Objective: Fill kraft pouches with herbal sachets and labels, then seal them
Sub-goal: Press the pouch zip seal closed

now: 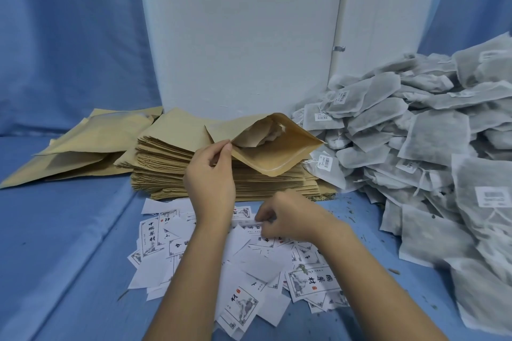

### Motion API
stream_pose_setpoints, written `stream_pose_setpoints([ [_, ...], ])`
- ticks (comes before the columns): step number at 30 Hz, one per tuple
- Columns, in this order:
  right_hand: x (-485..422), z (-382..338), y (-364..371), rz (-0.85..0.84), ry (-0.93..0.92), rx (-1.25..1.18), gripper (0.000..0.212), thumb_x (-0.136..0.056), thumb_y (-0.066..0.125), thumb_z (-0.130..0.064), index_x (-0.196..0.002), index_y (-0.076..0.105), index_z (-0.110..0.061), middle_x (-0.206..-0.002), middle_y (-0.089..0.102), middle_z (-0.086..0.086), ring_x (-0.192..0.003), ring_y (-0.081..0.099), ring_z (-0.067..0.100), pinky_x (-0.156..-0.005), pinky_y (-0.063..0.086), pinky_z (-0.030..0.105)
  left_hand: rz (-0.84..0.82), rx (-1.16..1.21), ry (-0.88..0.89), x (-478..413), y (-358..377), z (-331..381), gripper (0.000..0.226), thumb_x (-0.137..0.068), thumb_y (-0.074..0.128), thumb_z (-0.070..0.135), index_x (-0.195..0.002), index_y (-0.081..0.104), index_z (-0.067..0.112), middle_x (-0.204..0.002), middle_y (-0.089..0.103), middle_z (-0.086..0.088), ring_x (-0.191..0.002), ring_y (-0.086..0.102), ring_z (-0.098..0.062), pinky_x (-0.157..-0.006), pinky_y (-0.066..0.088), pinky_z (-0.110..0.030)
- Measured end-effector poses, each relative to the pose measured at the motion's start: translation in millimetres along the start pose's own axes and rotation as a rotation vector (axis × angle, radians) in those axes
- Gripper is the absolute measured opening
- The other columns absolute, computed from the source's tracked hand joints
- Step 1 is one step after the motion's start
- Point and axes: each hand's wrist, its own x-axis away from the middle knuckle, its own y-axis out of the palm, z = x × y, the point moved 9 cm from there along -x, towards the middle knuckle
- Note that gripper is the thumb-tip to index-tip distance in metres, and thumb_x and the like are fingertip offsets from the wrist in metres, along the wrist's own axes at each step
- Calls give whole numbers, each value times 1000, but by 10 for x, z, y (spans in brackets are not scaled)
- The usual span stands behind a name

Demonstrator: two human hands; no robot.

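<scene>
The blue-clothed worktop (69, 230) is hemmed in on three sides. A white panel (241, 36) stands along the far edge. A heap of grey herbal sachets (432, 147) banks up down the right side from far to near. A stack of flat kraft pouches (166, 169) sits against the panel, with a few loose pouches (91, 141) sprawled to its left. Bare cloth shows on the near left, and a narrow strip flecked with herb crumbs runs between the sachet heap and the scattered labels (249, 266). Those labels cover the near middle, just in front of the stack, and both forearms reach over them.

The left grip (210, 177) pinches the left corner of the mouth of one open pouch (277, 158) between thumb and fingers, holding it over the stack with its mouth gaping toward the person. The pouch is tan with a glossier lining and a band round the mouth, and something pale and crumpled lies inside. The right grip (288, 219) is down on the pile, fingers curled, pinching the edge of one label (246, 223).
</scene>
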Motion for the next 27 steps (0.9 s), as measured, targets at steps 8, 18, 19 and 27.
stream_pose_setpoints([
  [8, 124, -9, -533, 510, -56, -317, 13, -88, 64, -17, -96, 63, -26, -88, 68, -11, -80, 63, 4, -72, 55, 27, 5, -43, 48, -14, -2, 38, 15, -91, 60, 16, -100, 72, 15, -96, 67, 5, -85, 60, 4, -76, 42, -5],
  [18, 598, -99, -1083, 1111, -181, -142, 14, -89, 58, 0, -96, 68, -6, -93, 65, 1, -86, 58, 14, -77, 44, 20, 19, -198, 346, 125, 49, 259, 17, -95, 54, 10, -101, 69, 5, -94, 61, 5, -83, 50, 2, -73, 33, 2],
  [19, 571, -131, -1059, 1079, -186, -86, 13, -88, 60, 2, -94, 69, -5, -95, 64, 3, -85, 58, 15, -74, 43, 20, 27, -206, 368, 142, 48, 279, 17, -95, 54, 10, -100, 68, 5, -94, 61, 4, -83, 50, 1, -74, 33, 1],
  [27, 434, -308, -1080, 945, -28, 286, 12, -71, 73, -1, -75, 76, -12, -69, 60, 4, -69, 50, 27, -54, 37, 29, 161, -276, 716, 400, -10, 568, 17, -89, 51, 7, -81, 63, -1, -76, 60, -7, -67, 50, -15, -63, 36, -14],
])
